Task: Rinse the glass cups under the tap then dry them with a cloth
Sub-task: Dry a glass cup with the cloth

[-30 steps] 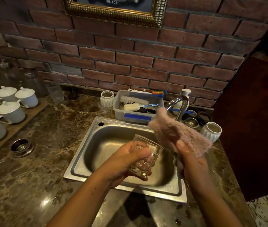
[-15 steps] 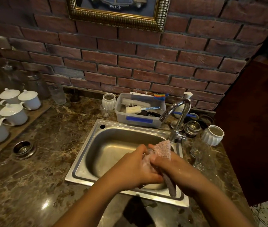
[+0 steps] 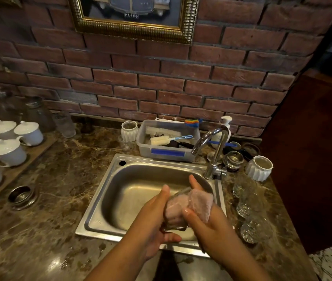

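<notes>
1. Head view: held above the front half of the steel sink, a glass cup, tilted, its mouth turned toward the right hand and its base toward the lower left.
2. Wrapped around the cup's left side and base, the left hand, thumb up along the near wall of the glass, fingers curled under the bottom.
3. Stuffed into the cup's mouth and bulging out over its rim, a pink cloth.
4. Closed on that cloth from the right, the right hand, thumb pressed against the glass, one fingertip raised above the rim; both hands touching across the cup.
5. Behind and to the right, clear of the hands, the tap, spout curved over the basin; flow of water not discernible.
6. On the marble worktop right of the sink, a row of further glass cups, well apart from the hands.
7. Beyond the sink's back edge, a grey plastic tub with brushes inside.
8. At far left on a wooden board, white lidded cups.
</notes>
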A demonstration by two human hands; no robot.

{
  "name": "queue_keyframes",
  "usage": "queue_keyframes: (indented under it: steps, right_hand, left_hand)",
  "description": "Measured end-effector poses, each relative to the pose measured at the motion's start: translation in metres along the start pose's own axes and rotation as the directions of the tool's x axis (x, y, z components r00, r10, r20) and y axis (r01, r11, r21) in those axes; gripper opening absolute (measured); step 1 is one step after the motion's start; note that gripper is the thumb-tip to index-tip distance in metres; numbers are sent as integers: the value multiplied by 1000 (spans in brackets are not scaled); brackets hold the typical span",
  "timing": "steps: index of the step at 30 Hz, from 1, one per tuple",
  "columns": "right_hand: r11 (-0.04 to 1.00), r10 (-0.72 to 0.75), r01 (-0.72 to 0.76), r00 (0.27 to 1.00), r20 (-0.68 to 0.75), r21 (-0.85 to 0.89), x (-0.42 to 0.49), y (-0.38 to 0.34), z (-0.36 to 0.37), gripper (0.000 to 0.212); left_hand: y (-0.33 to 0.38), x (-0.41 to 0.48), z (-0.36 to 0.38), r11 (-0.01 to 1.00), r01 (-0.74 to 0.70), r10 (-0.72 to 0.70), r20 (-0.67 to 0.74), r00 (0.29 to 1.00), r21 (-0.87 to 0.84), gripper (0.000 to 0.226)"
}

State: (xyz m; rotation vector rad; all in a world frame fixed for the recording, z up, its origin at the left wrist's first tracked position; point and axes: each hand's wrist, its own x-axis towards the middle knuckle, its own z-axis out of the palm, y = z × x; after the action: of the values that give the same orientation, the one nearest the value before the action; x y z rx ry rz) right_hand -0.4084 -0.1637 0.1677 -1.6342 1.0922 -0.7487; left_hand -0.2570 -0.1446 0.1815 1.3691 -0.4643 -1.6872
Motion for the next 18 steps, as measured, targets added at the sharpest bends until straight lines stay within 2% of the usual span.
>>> queue_keyframes:
  steps: [1,2,3,4,5,6,7,8,9,10,11,13,15,18]
  right_hand:
    - [997,-25,27,999,27,-68,-1,2,3,75]
    - [995,-33,38,998,57,-92,-2,5,4,78]
    - [996,-33,38,998,57,-75,-2,6,6,77]
    - [1000,-18,18,999,27,-14,-3,8,8,70]
    - [999,6,-5,1000,-18,53,-3,8,10,57]
    - [988,59,-52,997,-46,146,-1,8,13,43]
    - [958,133,-115,990,-52,264,0,6,16,34]
    - [913,207,-173,977,-53,368,1,7,18,29]
    - [886,244,-202,968,-51,417,1,9,19,28]
    - [883,254,-212,966,-47,419,1,10,19,28]
    - [897,247,-209,968,-50,390,2,6,20,29]
    - [947,172,-139,981,-94,290,1,2,19,47]
    - [978,91,-70,991,-100,197,-1,-1,16,60]
    - [1000,-9,9,998,-62,12,-6,1,13,67]
  left_hand:
    - [0,1,1,994,77,-79,-26,997,-72,43]
    - [-1,2,2,989,90,-98,-68,993,-114,40]
    - [-5,4,4,995,31,-42,-118,992,-95,36]
    - [-10,6,7,996,-85,81,-167,983,-19,31]
    - [-16,8,9,963,-251,266,-202,943,95,28]
    - [-22,11,8,864,-436,486,-196,851,250,26]
    - [-27,14,4,706,-577,673,-135,727,410,25]
    - [-31,19,-4,540,-647,783,-38,621,538,24]
    - [-35,25,-11,420,-676,830,45,556,605,26]
    - [-36,27,-14,423,-691,827,63,559,587,27]
    - [-35,24,-13,512,-683,793,19,608,520,25]
    - [-33,18,-3,728,-594,656,-94,749,343,21]
    - [-27,11,8,884,-428,460,-181,869,186,24]
    - [-13,4,9,986,-165,159,-174,972,-24,23]
